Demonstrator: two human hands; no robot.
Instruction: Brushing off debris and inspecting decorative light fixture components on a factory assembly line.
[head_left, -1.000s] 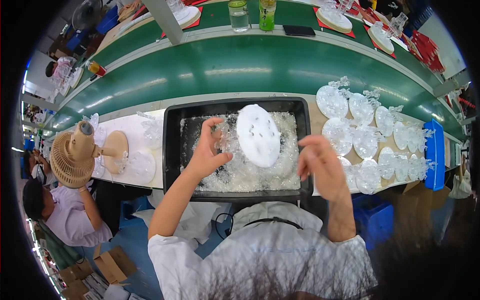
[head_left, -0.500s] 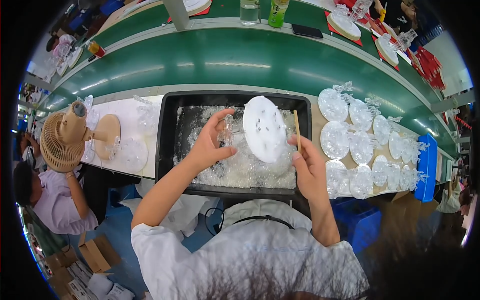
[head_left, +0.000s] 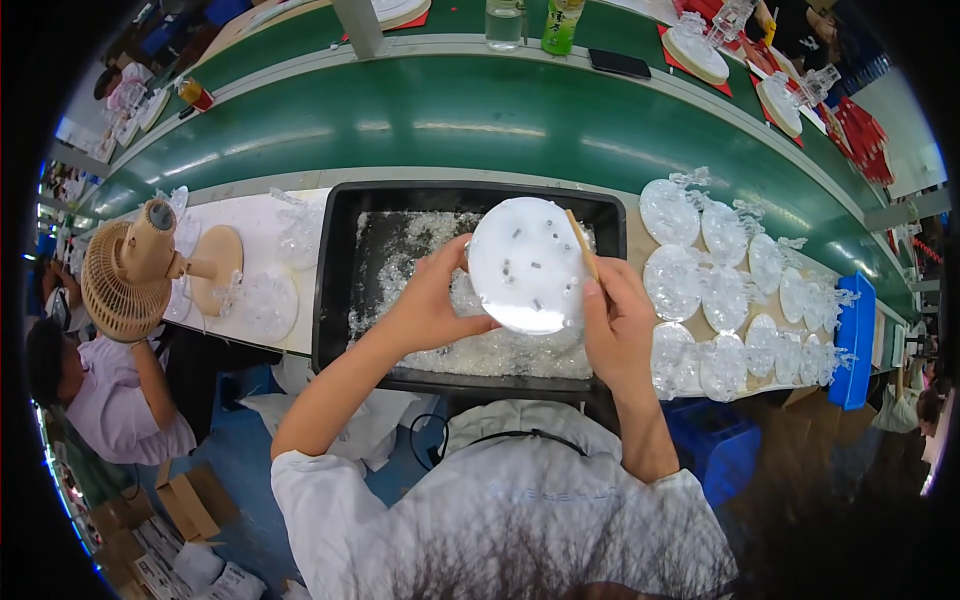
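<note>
A round white disc [head_left: 525, 265] with several small dark metal bits and holes on its face is held up over a black tray [head_left: 326, 290]. My left hand [head_left: 436, 300] is closed around the disc's left side, its thumb below and the other fingertips hidden behind. In my right hand [head_left: 622, 318] is a thin wooden stick [head_left: 582, 245], pinched between thumb and fingers. The stick slants across the disc's right edge, and the right fingers lie close to that edge. Clear glassy granules [head_left: 470, 360] lie in the tray underneath.
Several clear discs with upright parts [head_left: 672, 283] fill the board at right, beside a blue bin [head_left: 852, 340]. A beige fan [head_left: 125, 270] stands at left near a seated person [head_left: 120, 400]. Behind the tray runs a green panel [head_left: 450, 120], with bottles [head_left: 562, 28] and a phone [head_left: 620, 64] above.
The white disc has turned to face me more fully and shifted slightly left. My left hand has closed in on its edge. The wooden stick has tilted over the disc's right rim.
</note>
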